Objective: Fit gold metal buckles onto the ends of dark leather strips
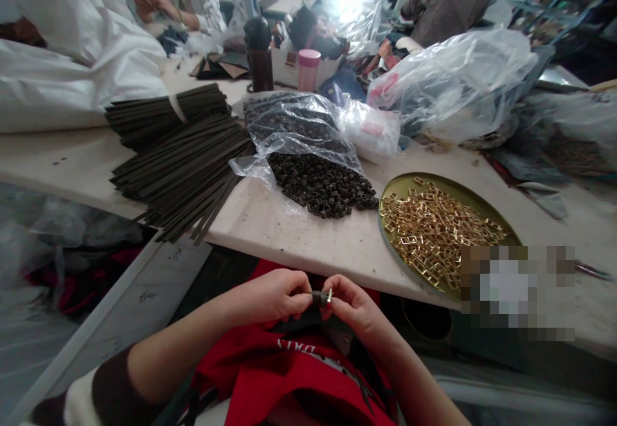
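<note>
Close to my lap, in front of the table edge, both hands meet with fingertips pinched. My left hand (282,294) is closed on a small dark strap piece (317,297), mostly hidden by the fingers. Opposite it, my right hand (351,302) pinches a small gold buckle (329,300), which sits against the strap's end. Whether the strap passes through the buckle I cannot tell. Just beyond the hands, many small dark loops (322,188) spill from a clear plastic bag (303,124). To the right, a round gold-coloured tray (463,195) holds a heap of gold buckles (434,233).
Bundles of dark strips (183,162) lie at the table's left, some overhanging its edge. Behind stand a dark bottle (260,60) and a pink-lidded jar (308,69). Clear plastic bags (453,79) cover the back right. Other people (448,5) sit across the table.
</note>
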Tool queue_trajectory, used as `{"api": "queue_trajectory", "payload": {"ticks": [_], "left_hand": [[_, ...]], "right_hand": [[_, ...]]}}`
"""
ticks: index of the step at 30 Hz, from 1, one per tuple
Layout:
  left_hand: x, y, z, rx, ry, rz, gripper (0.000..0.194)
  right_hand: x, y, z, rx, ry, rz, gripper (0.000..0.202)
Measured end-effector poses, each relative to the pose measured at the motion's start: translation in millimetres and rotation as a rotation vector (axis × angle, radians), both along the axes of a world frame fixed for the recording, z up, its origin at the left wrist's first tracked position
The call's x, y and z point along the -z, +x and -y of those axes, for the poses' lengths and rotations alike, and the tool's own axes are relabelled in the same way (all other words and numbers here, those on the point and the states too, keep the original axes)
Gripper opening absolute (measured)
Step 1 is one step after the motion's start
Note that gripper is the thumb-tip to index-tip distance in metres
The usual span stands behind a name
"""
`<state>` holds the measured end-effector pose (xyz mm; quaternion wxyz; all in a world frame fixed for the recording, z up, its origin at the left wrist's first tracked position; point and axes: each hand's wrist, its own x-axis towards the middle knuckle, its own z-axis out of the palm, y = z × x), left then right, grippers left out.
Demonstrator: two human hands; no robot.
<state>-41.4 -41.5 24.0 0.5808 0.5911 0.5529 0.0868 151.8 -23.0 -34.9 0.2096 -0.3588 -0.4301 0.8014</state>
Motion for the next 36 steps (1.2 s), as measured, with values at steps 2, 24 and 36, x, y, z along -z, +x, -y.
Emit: {"api": "queue_trajectory", "payload": {"ticks": [2,24,36], "left_hand": [[-4.4,1.9,-0.9,0.070,0.141,-0.089,0.022],[17.7,11.3,6.1,-0.166,-0.024,0.140,0.015],[54.4,-26.8,-66.9,0.113,0.885,-0.682,0.020]], "right_hand": [[-0.8,1.4,0.1,-0.010,0.028,0.027,0.018],[-19.1,-7.1,-10.1,-0.282,1.771,0.582,0.014],[24.9,33.7,-86.2,-0.066,1.837,1.037,0.026]]}}
